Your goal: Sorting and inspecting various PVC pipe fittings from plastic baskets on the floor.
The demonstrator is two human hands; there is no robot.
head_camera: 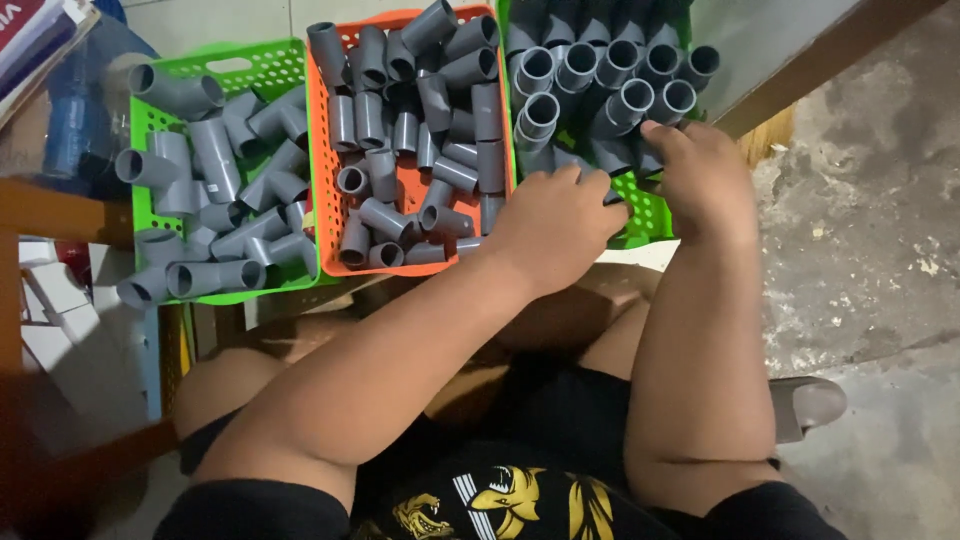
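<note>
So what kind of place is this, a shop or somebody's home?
Probably an informal workshop or storeroom. Three plastic baskets, green, orange and green, hold grey pipe fittings; the concrete floor is rough and stained.

Three perforated baskets, a green basket (150,215) at the left, an orange basket (322,215) in the middle and a second green basket (650,215) at the right, are set side by side on what seems a low wooden bench (820,55), largely hidden beneath them.
</note>
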